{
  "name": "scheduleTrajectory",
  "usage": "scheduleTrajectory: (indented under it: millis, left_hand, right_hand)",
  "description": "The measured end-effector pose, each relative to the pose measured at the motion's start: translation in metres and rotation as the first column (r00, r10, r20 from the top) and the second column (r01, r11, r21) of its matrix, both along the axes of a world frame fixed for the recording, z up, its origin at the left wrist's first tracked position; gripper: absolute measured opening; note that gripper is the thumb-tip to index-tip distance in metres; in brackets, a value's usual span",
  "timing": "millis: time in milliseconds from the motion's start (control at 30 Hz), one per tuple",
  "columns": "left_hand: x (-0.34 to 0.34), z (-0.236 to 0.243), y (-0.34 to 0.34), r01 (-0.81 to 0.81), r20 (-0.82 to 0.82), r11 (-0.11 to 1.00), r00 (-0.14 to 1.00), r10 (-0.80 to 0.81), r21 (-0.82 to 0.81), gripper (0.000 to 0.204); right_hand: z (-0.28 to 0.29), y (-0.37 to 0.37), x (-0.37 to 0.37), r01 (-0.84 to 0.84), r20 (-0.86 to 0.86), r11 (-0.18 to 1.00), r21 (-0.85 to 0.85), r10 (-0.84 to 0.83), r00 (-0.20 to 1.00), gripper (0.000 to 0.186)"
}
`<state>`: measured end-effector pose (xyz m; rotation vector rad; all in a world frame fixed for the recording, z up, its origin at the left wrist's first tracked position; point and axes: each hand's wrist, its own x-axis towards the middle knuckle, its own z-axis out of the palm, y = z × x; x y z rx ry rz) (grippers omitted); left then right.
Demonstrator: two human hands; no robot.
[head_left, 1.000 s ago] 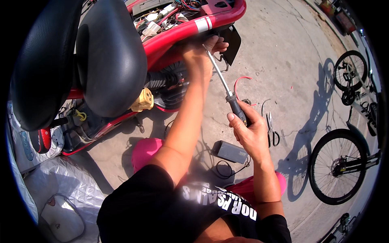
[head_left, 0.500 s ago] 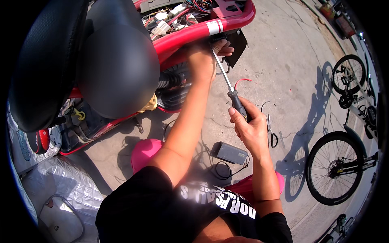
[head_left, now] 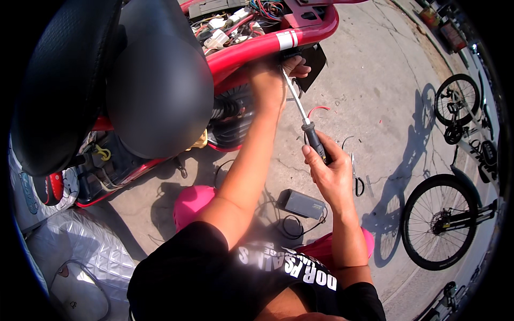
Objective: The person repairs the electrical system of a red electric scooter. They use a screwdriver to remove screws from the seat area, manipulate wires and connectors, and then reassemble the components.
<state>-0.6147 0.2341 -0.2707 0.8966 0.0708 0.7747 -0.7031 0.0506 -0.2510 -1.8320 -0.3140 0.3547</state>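
Note:
My right hand (head_left: pixel 333 166) is wrapped around the black handle of a screwdriver (head_left: pixel 314 140). Its metal shaft slants up and left, with the tip beside my left hand (head_left: pixel 272 80). That hand reaches under the red tubular frame (head_left: pixel 251 49) of a scooter-like vehicle, fingers curled by a small black part (head_left: pixel 292 53) below the tube. What those fingers grip is hidden, and the screwdriver's tip does not show clearly. Just beyond them hangs a dark flat flap (head_left: pixel 315 67). A red wire (head_left: pixel 317 109) curves behind the screwdriver.
Connectors and wires (head_left: pixel 227 29) fill the open bay above the tube. The black seat (head_left: pixel 64 75) rises at left. A dark box with a cable (head_left: pixel 303 204) and scissors (head_left: pixel 357 179) lie on the concrete. A bicycle (head_left: pixel 440 222) stands at right, a silver quilted cover (head_left: pixel 88 241) at lower left.
The view has shifted slightly. Both hands keep about the same places relative to the frame, the right still holding the screwdriver at nearly the same slant.

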Motion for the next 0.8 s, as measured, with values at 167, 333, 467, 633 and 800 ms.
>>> scheduleTrajectory:
  millis: [167,333,467,633,800]
  left_hand:
    - [-0.001,-0.002,0.0,0.019,-0.02,1.0,1.0,-0.02,-0.018,0.022]
    - [-0.001,-0.005,0.004,0.035,-0.042,0.999,0.999,-0.035,0.017,0.023]
    - [-0.001,0.003,0.0,0.031,-0.064,0.998,0.997,-0.035,-0.056,0.026]
    - [0.0,-0.003,0.002,0.028,-0.01,0.999,1.0,-0.028,0.04,0.029]
    - [-0.009,0.0,0.008,0.026,-0.113,0.995,0.993,-0.016,0.094,0.029]
  right_hand:
    - [0.003,0.003,0.0,0.009,0.007,1.0,-0.022,-0.009,1.0,0.04]
    - [0.014,0.002,-0.002,0.022,-0.064,0.999,-0.049,-0.025,0.998,0.037]
    - [0.015,-0.004,-0.004,0.038,-0.016,0.998,-0.044,-0.039,0.999,0.035]
    - [0.012,-0.017,-0.003,0.032,0.095,0.999,-0.039,-0.028,0.995,0.026]
    - [0.004,0.01,0.01,0.0,0.197,1.0,0.003,-0.001,0.98,0.019]
